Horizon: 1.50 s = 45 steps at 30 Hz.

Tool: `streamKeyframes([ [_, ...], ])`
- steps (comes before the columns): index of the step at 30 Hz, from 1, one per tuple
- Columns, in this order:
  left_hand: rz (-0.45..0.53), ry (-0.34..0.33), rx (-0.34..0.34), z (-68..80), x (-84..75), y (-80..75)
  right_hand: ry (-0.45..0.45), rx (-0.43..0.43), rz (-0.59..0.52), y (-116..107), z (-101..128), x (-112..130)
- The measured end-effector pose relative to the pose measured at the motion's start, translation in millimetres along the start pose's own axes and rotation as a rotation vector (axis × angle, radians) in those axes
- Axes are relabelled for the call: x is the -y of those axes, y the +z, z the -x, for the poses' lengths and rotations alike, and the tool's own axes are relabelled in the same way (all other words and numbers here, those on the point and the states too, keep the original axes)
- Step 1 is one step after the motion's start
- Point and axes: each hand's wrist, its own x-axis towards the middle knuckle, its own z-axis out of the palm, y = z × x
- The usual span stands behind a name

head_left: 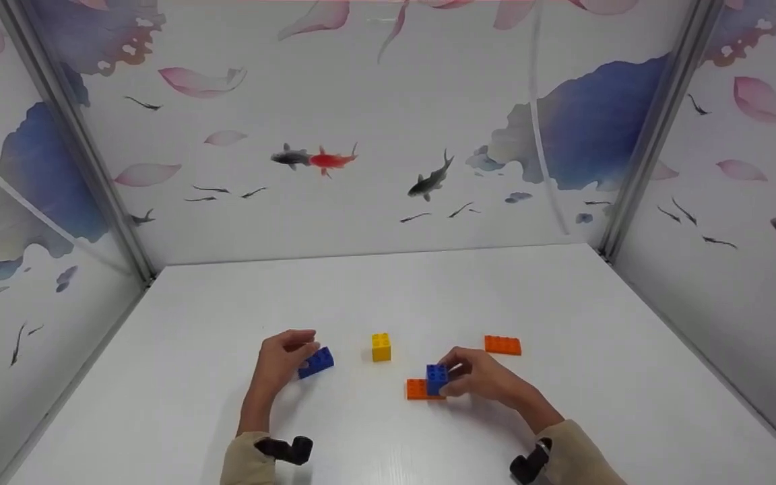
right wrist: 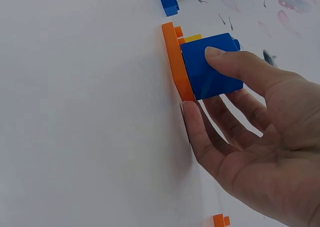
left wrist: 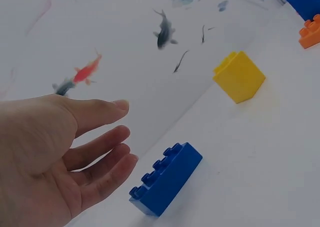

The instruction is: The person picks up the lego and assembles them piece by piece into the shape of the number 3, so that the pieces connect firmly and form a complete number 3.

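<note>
Blue cube [head_left: 436, 378] pinched in right-hand fingers [right wrist: 227, 57], atop orange plate [head_left: 416, 389].

— What kind of place is this?

— It looks like a small recording booth, not a home. A plain white counter [head_left: 388, 289] is closed on three sides by panels [head_left: 334, 135] printed with fish and petals, joined by metal corner posts [head_left: 78, 148].

— What else shows it?

— Beyond the fingers [left wrist: 107, 152] the printed wall stands close. Near the fingers [right wrist: 220, 57] lie only toy bricks [head_left: 380, 347]. A black camera mount [head_left: 285, 449] sits on each wrist.
</note>
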Motion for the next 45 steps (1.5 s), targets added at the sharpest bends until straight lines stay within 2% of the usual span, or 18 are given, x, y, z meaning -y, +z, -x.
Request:
streamKeyframes([
  [7,0.066,-0.040,0.012,0.7,13.6,-12.4,-0.028,0.002,0.000,-0.2,1.3,1.4],
  [11,0.067,-0.068,0.032,1.6,21.1,-14.7,-0.021,0.000,0.001,0.2,1.3,0.3],
  [17,0.070,-0.075,0.046,2.1,29.3,-14.4,-0.011,-0.007,0.001,0.3,2.6,-1.0],
  [27,-0.058,-0.083,0.094,2.8,34.9,-16.0,-0.017,-0.004,0.012,0.2,3.5,1.8],
  [35,-0.072,-0.100,0.101,7.5,39.0,-18.8,-0.006,0.003,0.036,2.3,0.6,-0.6],
  [45,-0.104,-0.094,0.094,2.6,34.9,-12.5,-0.003,-0.007,0.043,-2.8,4.2,-3.3],
])
